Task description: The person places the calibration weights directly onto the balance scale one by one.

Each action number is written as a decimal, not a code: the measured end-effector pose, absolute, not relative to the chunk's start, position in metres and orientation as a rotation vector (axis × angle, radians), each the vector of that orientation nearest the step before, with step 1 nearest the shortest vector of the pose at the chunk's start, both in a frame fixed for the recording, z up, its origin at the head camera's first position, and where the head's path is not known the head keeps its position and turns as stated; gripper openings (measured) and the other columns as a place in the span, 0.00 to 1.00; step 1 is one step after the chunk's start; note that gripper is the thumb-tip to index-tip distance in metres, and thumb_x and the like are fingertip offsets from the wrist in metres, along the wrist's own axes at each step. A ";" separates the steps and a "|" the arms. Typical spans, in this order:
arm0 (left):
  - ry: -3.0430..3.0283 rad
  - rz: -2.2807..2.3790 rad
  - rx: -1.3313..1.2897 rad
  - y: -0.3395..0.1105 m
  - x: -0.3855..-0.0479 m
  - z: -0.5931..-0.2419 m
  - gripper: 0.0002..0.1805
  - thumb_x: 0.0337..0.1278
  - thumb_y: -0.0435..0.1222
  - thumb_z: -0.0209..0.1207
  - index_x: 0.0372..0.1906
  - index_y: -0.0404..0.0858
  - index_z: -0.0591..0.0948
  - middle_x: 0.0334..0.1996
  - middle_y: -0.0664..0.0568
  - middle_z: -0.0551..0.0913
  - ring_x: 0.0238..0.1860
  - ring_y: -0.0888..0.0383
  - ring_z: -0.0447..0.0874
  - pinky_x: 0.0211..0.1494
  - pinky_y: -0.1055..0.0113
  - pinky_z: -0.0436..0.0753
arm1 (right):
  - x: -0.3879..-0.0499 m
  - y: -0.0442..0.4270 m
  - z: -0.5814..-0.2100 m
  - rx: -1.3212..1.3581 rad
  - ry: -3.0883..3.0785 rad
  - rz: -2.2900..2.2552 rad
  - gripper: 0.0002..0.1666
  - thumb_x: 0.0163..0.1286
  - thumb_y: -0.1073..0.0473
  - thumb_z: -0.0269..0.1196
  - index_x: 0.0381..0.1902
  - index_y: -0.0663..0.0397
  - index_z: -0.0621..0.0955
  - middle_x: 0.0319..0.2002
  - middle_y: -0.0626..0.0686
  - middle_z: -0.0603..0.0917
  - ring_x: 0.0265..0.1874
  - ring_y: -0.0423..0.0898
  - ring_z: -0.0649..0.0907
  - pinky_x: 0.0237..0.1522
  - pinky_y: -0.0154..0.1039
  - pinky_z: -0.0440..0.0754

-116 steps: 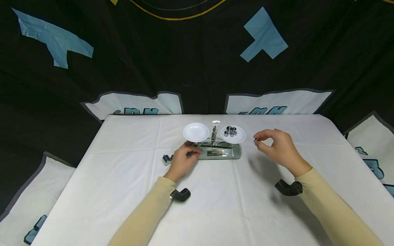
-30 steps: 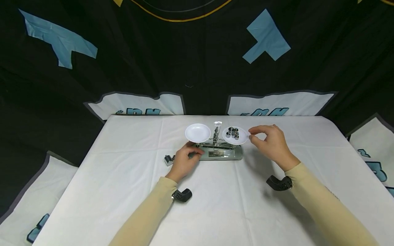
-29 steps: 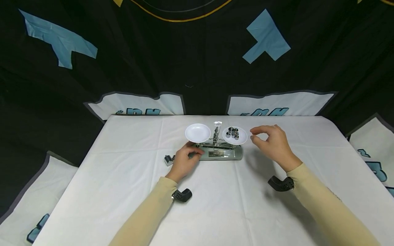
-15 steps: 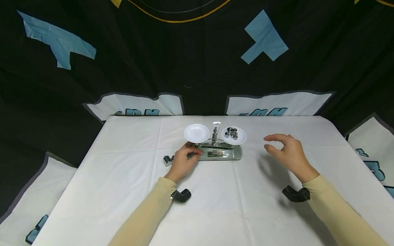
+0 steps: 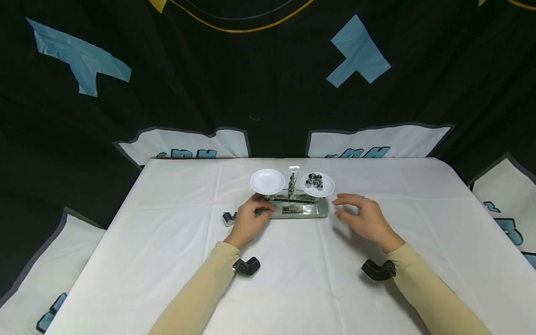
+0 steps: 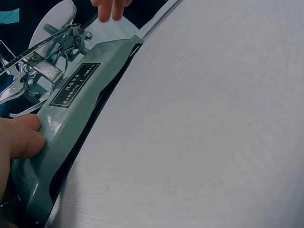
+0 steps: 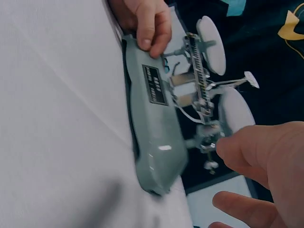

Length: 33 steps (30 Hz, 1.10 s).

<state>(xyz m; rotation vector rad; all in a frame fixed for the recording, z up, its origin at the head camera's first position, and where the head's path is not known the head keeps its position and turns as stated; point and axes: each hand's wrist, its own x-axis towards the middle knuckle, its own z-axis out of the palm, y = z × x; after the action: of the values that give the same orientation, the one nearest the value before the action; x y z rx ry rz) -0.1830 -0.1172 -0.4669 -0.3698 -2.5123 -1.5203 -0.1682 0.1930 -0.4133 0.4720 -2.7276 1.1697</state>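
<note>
A table balance (image 5: 307, 211) with a grey-green base stands near the table's far side. My left hand (image 5: 248, 222) grips the left end of its base, thumb on the front face. The white left pan (image 5: 267, 181) has nothing on it. Several shiny metal weights (image 5: 312, 180) stand close together on the right pan (image 5: 329, 187). Just off the right end of the base hovers my right hand (image 5: 363, 221), fingers loosely bent and apart, with nothing between them. In the right wrist view its fingers (image 7: 249, 147) appear near the balance's adjusting-nut end, seemingly without contact.
Beside my left hand, a larger metal weight (image 5: 228, 218) sits on the white tablecloth (image 5: 284, 279), with another small metal piece partly hidden by the hand. A dark curtain (image 5: 272, 93) with blue patches hangs behind the table.
My right hand held a small metal weight earlier and now holds none. It went to the right pan, drew back right, then came left and lower beside the base. My left hand stayed put.
</note>
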 end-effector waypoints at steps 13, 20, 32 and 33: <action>-2.506 -1.523 -0.372 -0.118 -0.182 -0.467 0.07 0.56 0.27 0.63 0.37 0.34 0.89 0.69 0.34 0.76 0.74 0.39 0.71 0.79 0.46 0.67 | -0.183 0.167 -0.445 0.530 -2.820 1.357 0.19 0.62 0.66 0.69 0.52 0.58 0.87 0.72 0.69 0.70 0.73 0.71 0.68 0.73 0.67 0.66; -2.507 -1.518 -0.384 -0.118 -0.183 -0.467 0.07 0.56 0.27 0.63 0.37 0.34 0.89 0.69 0.34 0.75 0.73 0.38 0.71 0.79 0.45 0.67 | -0.189 0.159 -0.453 0.578 -2.730 1.438 0.18 0.60 0.70 0.70 0.49 0.63 0.87 0.65 0.69 0.78 0.68 0.70 0.75 0.71 0.64 0.72; -2.507 -1.521 -0.386 -0.118 -0.183 -0.468 0.07 0.56 0.27 0.63 0.37 0.34 0.89 0.68 0.34 0.76 0.73 0.38 0.72 0.78 0.45 0.68 | -0.196 0.147 -0.462 0.535 -2.691 1.501 0.14 0.61 0.72 0.67 0.45 0.61 0.89 0.56 0.65 0.84 0.63 0.65 0.79 0.70 0.63 0.72; -2.506 -1.519 -0.390 -0.118 -0.184 -0.468 0.07 0.56 0.27 0.63 0.37 0.34 0.89 0.68 0.33 0.76 0.73 0.38 0.72 0.78 0.45 0.68 | -0.196 0.147 -0.463 0.529 -2.688 1.505 0.14 0.61 0.72 0.67 0.45 0.61 0.89 0.56 0.65 0.84 0.63 0.65 0.79 0.71 0.63 0.71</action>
<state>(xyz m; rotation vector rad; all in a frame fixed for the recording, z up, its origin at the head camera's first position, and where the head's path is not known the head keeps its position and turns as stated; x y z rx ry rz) -0.1837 -0.1180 -0.4679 -0.3897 -2.5065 -1.5192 -0.1964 0.1470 -0.4629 0.5289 -2.6878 1.5053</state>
